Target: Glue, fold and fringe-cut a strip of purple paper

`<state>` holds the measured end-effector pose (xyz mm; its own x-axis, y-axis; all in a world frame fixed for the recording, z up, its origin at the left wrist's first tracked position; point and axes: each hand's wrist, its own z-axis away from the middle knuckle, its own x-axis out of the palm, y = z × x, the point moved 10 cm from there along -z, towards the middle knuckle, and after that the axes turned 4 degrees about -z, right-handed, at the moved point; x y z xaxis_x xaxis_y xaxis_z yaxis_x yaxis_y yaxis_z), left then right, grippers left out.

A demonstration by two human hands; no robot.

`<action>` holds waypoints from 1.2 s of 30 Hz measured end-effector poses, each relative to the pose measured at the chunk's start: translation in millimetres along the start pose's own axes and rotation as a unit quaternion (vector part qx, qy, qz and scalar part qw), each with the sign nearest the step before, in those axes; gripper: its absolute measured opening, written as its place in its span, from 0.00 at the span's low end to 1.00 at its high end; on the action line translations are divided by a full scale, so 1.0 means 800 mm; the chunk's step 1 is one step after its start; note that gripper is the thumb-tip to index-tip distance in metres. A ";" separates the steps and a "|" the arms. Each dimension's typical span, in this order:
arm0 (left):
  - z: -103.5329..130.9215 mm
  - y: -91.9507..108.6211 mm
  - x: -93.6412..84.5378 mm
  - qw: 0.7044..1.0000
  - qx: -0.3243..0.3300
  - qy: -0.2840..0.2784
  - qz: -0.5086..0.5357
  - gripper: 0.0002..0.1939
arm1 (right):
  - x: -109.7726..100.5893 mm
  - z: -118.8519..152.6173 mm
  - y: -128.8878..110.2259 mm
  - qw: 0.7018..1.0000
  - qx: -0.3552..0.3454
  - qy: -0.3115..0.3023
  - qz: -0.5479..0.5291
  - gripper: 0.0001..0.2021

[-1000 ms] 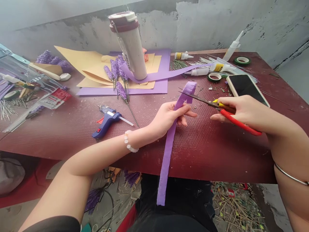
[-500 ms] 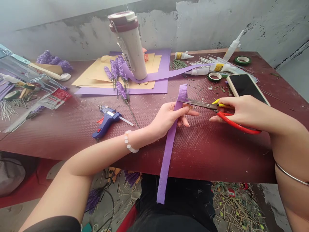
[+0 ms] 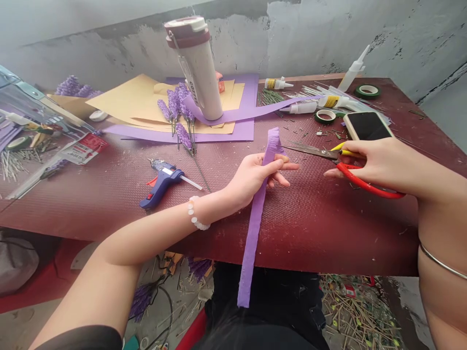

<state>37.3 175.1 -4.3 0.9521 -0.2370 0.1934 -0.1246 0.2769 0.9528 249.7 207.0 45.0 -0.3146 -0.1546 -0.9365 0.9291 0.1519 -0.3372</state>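
Note:
My left hand (image 3: 260, 175) pinches a long purple crepe paper strip (image 3: 254, 233) between thumb and fingers, near its upper end. That end is fringed with fine cuts and curls over above my fingers. The lower part of the strip hangs down past the table's front edge. My right hand (image 3: 379, 160) grips scissors (image 3: 328, 153) with red and yellow handles. The blades point left, slightly parted, their tips close to the fringed edge of the strip.
A blue glue gun (image 3: 162, 182) lies left of my left hand. Behind it are purple flower stems (image 3: 182, 109), brown paper sheets (image 3: 124, 104) and an upright coffee tumbler (image 3: 200, 73). A phone (image 3: 368, 127), green tape rolls (image 3: 324, 116) and glue bottles (image 3: 350, 75) sit back right.
My right hand has drawn the scissors a little to the right, off the strip's edge. The fringed end now fans out slightly. A brown sheet at the back left has lifted or shifted.

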 end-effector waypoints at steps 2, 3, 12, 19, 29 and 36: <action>0.000 -0.001 0.002 1.000 0.003 -0.010 0.019 0.06 | -0.001 0.000 -0.003 1.000 0.008 -0.005 0.008 0.52; 0.000 -0.001 0.003 1.000 0.004 -0.013 0.026 0.06 | -0.002 0.000 -0.004 1.000 0.007 -0.003 0.011 0.52; -0.001 -0.002 0.000 1.000 0.004 -0.010 -0.007 0.08 | -0.004 0.006 -0.001 1.000 -0.015 -0.008 -0.002 0.44; 0.001 0.000 0.001 1.000 0.003 -0.010 -0.016 0.08 | -0.003 0.007 -0.002 1.000 -0.005 -0.018 0.008 0.43; -0.002 -0.004 0.001 1.000 0.000 -0.014 0.010 0.15 | -0.008 0.005 0.001 1.000 -0.009 0.015 0.008 0.47; -0.003 -0.011 0.002 0.999 -0.019 -0.016 0.020 0.11 | -0.006 0.009 0.005 0.999 0.007 -0.018 -0.027 0.44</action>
<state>41.1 174.4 -13.3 0.9372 -0.2536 0.2396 -0.1519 0.3218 0.9346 256.1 201.4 48.6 -0.3564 -0.1975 -0.9132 0.9139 0.1295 -0.3847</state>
